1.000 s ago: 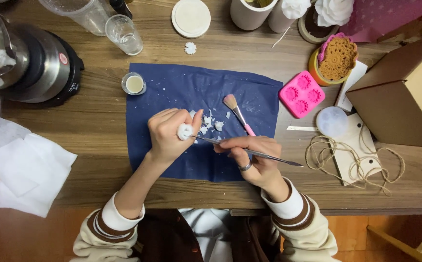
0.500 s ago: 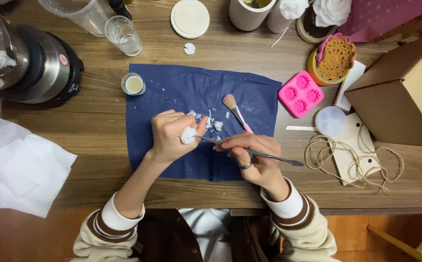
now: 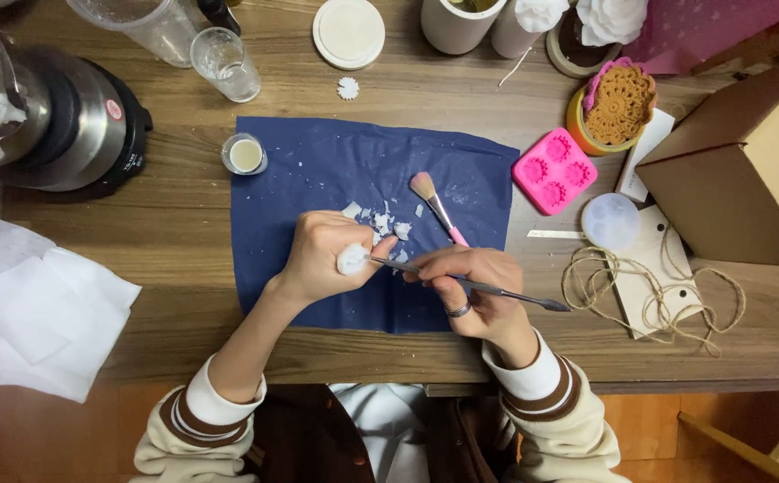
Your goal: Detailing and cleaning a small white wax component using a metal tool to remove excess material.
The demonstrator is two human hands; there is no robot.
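My left hand (image 3: 322, 259) pinches a small white wax piece (image 3: 352, 258) between thumb and fingers, above a dark blue cloth (image 3: 318, 174). My right hand (image 3: 470, 286) grips a thin metal tool (image 3: 497, 291), whose tip touches the white piece. Several white shavings (image 3: 380, 219) lie on the cloth just beyond my hands. A pink-handled brush (image 3: 437, 207) rests on the cloth next to them.
On the wooden table (image 3: 183, 224): a metal pot (image 3: 40, 107) at left, white paper sheets (image 3: 40, 313), a small jar (image 3: 244, 154), a glass (image 3: 224, 63), a white lid (image 3: 348, 31), a pink mould (image 3: 554, 170), twine (image 3: 649, 291), a cardboard box (image 3: 747, 170).
My left hand has shifted slightly right and down with the white piece. The tool's tip stays against it.
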